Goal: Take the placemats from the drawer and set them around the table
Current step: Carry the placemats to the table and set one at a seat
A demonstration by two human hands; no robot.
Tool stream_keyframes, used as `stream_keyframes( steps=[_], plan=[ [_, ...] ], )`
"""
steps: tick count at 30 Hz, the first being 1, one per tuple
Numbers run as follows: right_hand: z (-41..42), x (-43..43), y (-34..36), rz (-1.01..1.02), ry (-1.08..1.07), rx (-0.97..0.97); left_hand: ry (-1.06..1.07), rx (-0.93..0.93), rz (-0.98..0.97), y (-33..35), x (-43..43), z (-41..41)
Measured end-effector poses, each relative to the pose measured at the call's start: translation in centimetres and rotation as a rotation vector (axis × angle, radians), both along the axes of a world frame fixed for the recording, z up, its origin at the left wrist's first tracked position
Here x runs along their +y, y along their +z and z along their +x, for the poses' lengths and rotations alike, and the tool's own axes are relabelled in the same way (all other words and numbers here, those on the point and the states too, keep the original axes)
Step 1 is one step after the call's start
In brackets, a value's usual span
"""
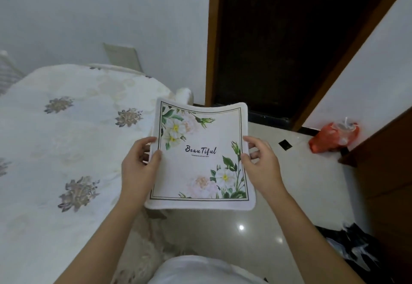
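- A square placemat (201, 165), white with flower corners and the word "Beautiful" printed mid-sheet, is held up in the air, just beside the worktop's edge and over the glossy tiled floor (225, 237).
- The left grip (139, 161) pinches the mat's left edge, thumb on top and fingers curled beneath.
- The right grip (260, 161) clasps the right edge the same way.
- The worktop (66, 141), under a white embroidered cloth, lies to the left.
- An orange bag (330, 138) sits on the floor by the far wall, well apart.
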State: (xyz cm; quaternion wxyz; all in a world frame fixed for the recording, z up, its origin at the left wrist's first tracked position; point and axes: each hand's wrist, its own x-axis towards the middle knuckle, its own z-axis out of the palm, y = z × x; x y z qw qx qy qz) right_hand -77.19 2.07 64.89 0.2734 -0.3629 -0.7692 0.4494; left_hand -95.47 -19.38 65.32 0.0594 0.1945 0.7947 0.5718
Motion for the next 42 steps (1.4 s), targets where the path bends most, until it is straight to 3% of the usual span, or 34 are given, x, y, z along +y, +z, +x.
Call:
stream_keyframes(
  steps=[7,16,28,35,42],
  plan=[
    [-15.2,0.3,2.1,0.059,0.300,-0.015,0.318,-0.006,0.090,1.8,-4.0,-8.4],
    [-33.2,-3.3,1.0,0.216,0.788,-0.056,0.797,-0.093,0.183,-0.6,-10.0,-13.3],
    [-50.6,2.6,-4.8,0.222,1.213,-0.133,1.260,-0.260,0.201,-4.7,-0.1,-20.4],
    [-56.1,5.1,-7.0,0.159,1.327,-0.159,1.358,-0.283,0.148,-6.0,3.1,-22.4],
    [-59.0,6.2,-10.5,0.212,1.398,-0.269,1.234,-0.409,0.054,-7.8,3.5,-24.3]
  ],
)
